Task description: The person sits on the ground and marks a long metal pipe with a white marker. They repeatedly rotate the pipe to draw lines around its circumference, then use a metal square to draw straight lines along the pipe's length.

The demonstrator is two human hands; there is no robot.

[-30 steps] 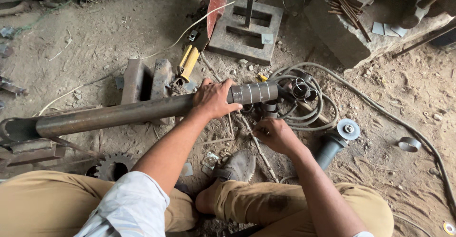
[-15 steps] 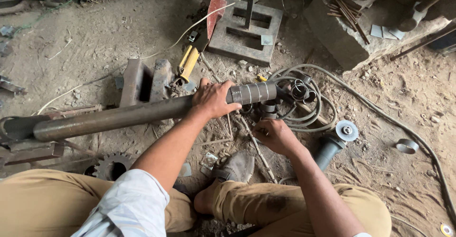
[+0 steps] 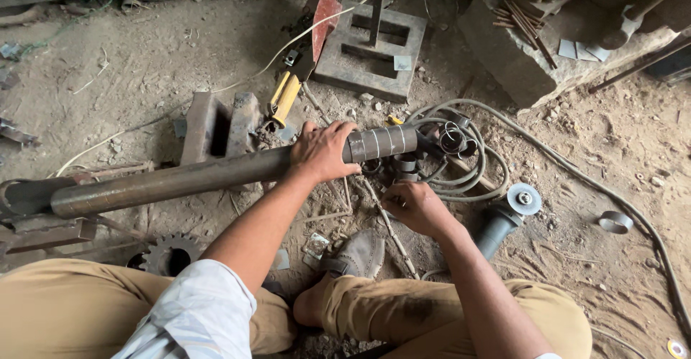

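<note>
I keep my left hand point(image 3: 325, 150) clamped over the long steel pipe point(image 3: 180, 180) just behind its ringed end, pressing down so it cannot roll on the dirt floor point(image 3: 144, 64). My right hand point(image 3: 417, 208) sits below that end, fingers point(image 3: 392, 202) curled near small metal rings point(image 3: 403, 165); whether they pinch one I cannot tell. An angle grinder point(image 3: 504, 219) lies just beside it.
</note>
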